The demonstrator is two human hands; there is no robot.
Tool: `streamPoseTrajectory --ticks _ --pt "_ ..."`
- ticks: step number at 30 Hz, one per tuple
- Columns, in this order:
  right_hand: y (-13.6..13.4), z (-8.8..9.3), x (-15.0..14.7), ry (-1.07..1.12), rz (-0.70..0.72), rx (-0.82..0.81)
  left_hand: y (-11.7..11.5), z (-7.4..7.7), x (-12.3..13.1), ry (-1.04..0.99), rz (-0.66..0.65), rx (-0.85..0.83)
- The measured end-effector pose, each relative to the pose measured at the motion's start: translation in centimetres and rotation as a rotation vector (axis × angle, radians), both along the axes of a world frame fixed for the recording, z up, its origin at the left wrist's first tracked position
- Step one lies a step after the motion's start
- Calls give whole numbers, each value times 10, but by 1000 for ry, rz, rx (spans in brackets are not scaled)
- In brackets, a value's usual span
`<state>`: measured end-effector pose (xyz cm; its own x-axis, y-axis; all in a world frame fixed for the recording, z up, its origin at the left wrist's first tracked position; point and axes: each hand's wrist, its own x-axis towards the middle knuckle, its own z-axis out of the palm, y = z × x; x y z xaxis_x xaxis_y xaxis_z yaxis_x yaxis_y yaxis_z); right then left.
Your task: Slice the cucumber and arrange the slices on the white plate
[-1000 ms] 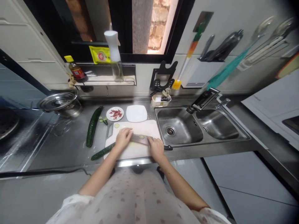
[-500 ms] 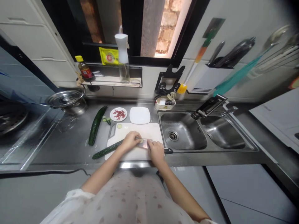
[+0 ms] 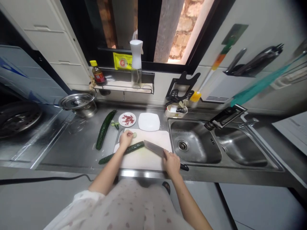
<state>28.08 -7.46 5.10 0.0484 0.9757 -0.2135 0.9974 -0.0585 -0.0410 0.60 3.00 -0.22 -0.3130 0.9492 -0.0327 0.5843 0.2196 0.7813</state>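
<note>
Left hand [image 3: 125, 140]: reaches over the upper left of the white chopping board [image 3: 153, 163], fingers drawn together at the edge of a cucumber slice [image 3: 134, 135]; whether they pinch it or only touch it, one cannot tell.
Right hand [image 3: 172, 164]: fingers clamped on the kitchen knife [image 3: 154, 148]; its blade slants across the board toward the cucumber's cut end – contact there is unclear.
Cut cucumber [image 3: 136, 147]: lies slantwise, partly on the board, its far end over the tabletop [image 3: 72, 143]; the left forearm crosses above it.
Slicing: the step in hand looks like placing or tidying a slice between cuts; most of the cucumber's length seems uncut.
Next cut: would call for the left fingers back on the cucumber – tips tucked clear of the edge – and the blade squared to its end.
Around the board: a whole cucumber [image 3: 105, 129] on the left; cucumber trimmings [image 3: 115, 124], a round plate [image 3: 121, 124] of red pieces and a white square plate [image 3: 148, 121] beyond.
</note>
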Motion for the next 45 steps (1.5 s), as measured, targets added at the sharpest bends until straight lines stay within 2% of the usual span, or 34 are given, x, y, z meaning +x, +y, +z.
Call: streamPoseTrajectory --ticks 4,7,12,21,28,37,45 --pt "0 -2 2 15 -10 13 15 -17 -16 49 47 -45" --pt "1 -3 1 24 -21 -3 23 -23 -20 92 50 -66" --pt "1 -5 2 45 -28 4 29 -21 -19 198 46 -45" --pt "2 -5 2 42 -43 -8 26 -19 -21 363 -30 -46" --pt "2 -7 2 59 -56 13 23 -17 -21 390 -72 -50" --pt "-1 -6 3 79 -66 4 10 -13 -25 296 27 4" --pt "-1 -4 -2 111 -53 12 -18 -12 -26 273 -15 56"
